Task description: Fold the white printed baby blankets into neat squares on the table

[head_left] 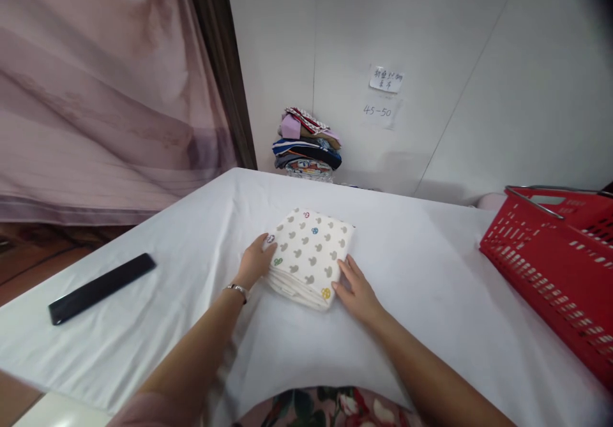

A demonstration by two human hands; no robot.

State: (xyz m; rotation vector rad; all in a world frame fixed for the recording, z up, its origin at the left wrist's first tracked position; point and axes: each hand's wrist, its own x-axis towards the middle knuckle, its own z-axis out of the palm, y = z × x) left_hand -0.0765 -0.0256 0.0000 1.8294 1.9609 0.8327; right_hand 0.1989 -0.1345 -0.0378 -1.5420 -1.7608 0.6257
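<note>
A white folded cloth (306,248) lies in the middle of the table, printed with grey mushroom shapes and a few coloured ones. Its layers show along the near edge. My left hand (256,261), with a bracelet at the wrist, grips the cloth's left side, the fingertips at its upper left edge. On the opposite side, my right hand (359,290) holds the right edge, its fingers and thumb pressed against the layers. The undersides of the fingers are partly hidden.
A white tablecloth (421,350) covers the table. To the left lies a long black flat object (101,288). A red basket (550,267) with a metal handle stands at the right. Beyond the far edge is a stack of folded clothes (309,146); a pink curtain (110,82) hangs at left.
</note>
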